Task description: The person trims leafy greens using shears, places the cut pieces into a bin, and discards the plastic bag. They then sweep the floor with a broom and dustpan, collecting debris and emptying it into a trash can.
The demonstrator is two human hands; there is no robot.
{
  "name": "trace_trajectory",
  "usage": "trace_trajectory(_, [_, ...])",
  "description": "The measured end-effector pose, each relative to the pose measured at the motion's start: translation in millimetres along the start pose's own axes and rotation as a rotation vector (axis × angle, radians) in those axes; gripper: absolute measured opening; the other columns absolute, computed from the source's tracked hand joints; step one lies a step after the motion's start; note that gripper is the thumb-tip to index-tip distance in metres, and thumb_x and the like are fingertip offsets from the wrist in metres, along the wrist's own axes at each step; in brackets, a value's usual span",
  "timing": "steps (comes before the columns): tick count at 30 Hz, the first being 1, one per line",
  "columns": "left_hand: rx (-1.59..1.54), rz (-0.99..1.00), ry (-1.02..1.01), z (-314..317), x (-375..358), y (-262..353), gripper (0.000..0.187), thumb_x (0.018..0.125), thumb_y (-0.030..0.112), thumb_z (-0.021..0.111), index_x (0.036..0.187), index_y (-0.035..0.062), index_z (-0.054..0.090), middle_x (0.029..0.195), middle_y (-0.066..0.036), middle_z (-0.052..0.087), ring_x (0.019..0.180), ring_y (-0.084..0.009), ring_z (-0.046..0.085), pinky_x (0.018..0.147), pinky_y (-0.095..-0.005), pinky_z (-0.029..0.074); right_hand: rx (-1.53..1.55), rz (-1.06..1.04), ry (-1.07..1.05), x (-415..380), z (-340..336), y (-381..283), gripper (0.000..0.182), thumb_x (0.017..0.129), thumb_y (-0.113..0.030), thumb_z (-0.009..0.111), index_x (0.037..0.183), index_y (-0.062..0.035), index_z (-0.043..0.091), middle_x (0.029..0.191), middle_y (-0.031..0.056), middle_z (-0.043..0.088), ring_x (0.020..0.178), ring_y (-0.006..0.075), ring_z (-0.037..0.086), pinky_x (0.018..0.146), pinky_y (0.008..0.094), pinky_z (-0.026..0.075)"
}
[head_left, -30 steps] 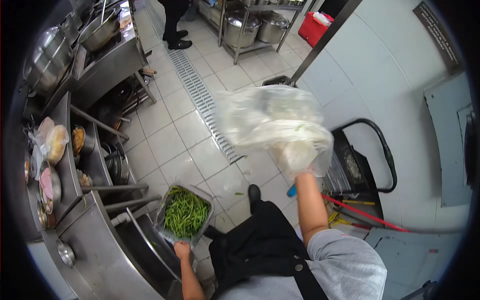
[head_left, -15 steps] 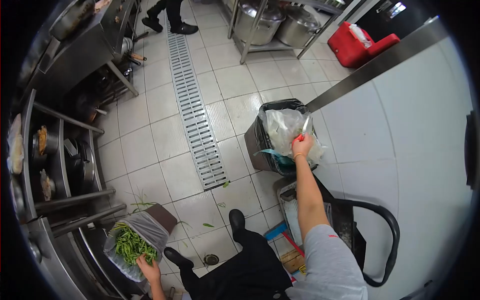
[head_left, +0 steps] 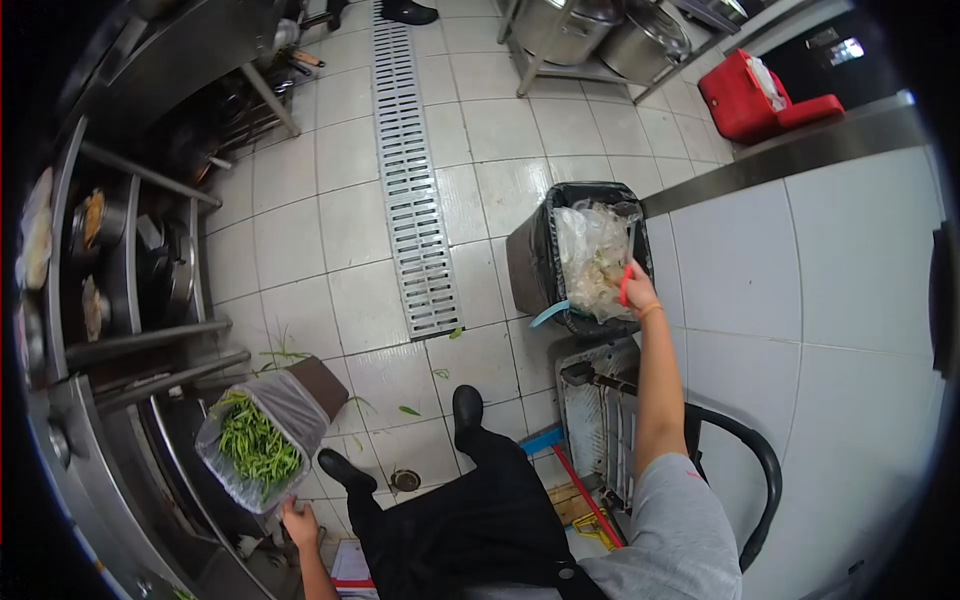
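My right hand (head_left: 640, 292) is closed around the red handles of scissors (head_left: 627, 280), their blades pointing away over a brown trash bin (head_left: 528, 262). Black lining and crumpled clear plastic bags (head_left: 590, 255) fill that bin's top. At lower left, a second brown bin (head_left: 322, 388) leans over, lined with a translucent bag (head_left: 225, 478). Slender green vegetable pieces (head_left: 258, 445) lie heaped inside it. My left hand (head_left: 298, 522) is at the near edge of this liner, its fingers seemingly pinching the rim.
A floor drain grate (head_left: 415, 215) runs up the tiled floor, with scattered green scraps (head_left: 409, 410) near my feet. A cart with a black handle (head_left: 765, 470) stands right, beside a blue-headed broom (head_left: 543, 440). Metal shelving (head_left: 130, 250) lines the left; a red container (head_left: 740, 100) sits far right.
My left hand has come out of the green vegetables to the liner's near edge. My right hand, still with the scissors, has shifted toward the trash bin's right side. The view has tilted.
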State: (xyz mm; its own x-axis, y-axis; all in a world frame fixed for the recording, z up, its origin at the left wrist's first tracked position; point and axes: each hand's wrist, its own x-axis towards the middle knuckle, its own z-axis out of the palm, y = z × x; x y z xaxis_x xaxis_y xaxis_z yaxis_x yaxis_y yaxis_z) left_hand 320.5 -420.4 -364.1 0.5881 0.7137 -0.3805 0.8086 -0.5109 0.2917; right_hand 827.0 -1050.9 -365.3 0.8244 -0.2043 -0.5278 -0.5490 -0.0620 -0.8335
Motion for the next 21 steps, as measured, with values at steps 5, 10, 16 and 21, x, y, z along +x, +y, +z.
trace_trajectory(5, [-0.069, 0.103, 0.018, -9, 5, 12, 0.033, 0.072, 0.009, 0.063, 0.103, 0.0021, 0.056, 0.102, -0.017, 0.057, 0.093, -0.0324, 0.055, 0.075, -0.0367, 0.046, -0.301, -0.245, 0.086, -80, 15, -21, 0.054, 0.081, -0.002, 0.057, 0.131, -0.0147, 0.04, 0.105, 0.0046, 0.053, 0.068, 0.0063, 0.05, 0.052, 0.021, 0.042])
trace_trajectory(10, [-0.27, -0.095, 0.022, -44, 8, 4, 0.031, 0.076, 0.017, 0.064, 0.104, 0.0066, 0.055, 0.104, -0.016, 0.052, 0.091, -0.0316, 0.056, 0.073, -0.0369, 0.049, -0.177, -0.049, -0.345, -208, 211, 13, 0.043, 0.086, -0.022, 0.058, 0.126, -0.0118, 0.044, 0.097, 0.0003, 0.058, 0.081, 0.0079, 0.055, 0.062, 0.0228, 0.044])
trace_trajectory(16, [-0.113, -0.106, 0.178, -80, 38, -102, 0.032, 0.074, 0.014, 0.064, 0.103, 0.0055, 0.054, 0.102, -0.015, 0.051, 0.093, -0.0318, 0.054, 0.079, -0.0369, 0.046, -0.455, -0.31, -0.626, -307, 482, 142, 0.023, 0.082, -0.02, 0.062, 0.099, -0.0054, 0.056, 0.076, 0.0042, 0.057, 0.061, 0.0128, 0.049, 0.055, 0.0274, 0.042])
trace_trajectory(21, [-0.067, -0.202, 0.166, -79, 84, -201, 0.051, 0.076, 0.019, 0.065, 0.122, 0.0098, 0.044, 0.118, -0.02, 0.046, 0.101, -0.0312, 0.052, 0.085, -0.0372, 0.045, -0.774, -0.436, -0.383, -351, 590, 203, 0.016, 0.078, -0.014, 0.058, 0.086, -0.0011, 0.052, 0.08, 0.0194, 0.058, 0.068, 0.037, 0.056, 0.063, 0.0427, 0.045])
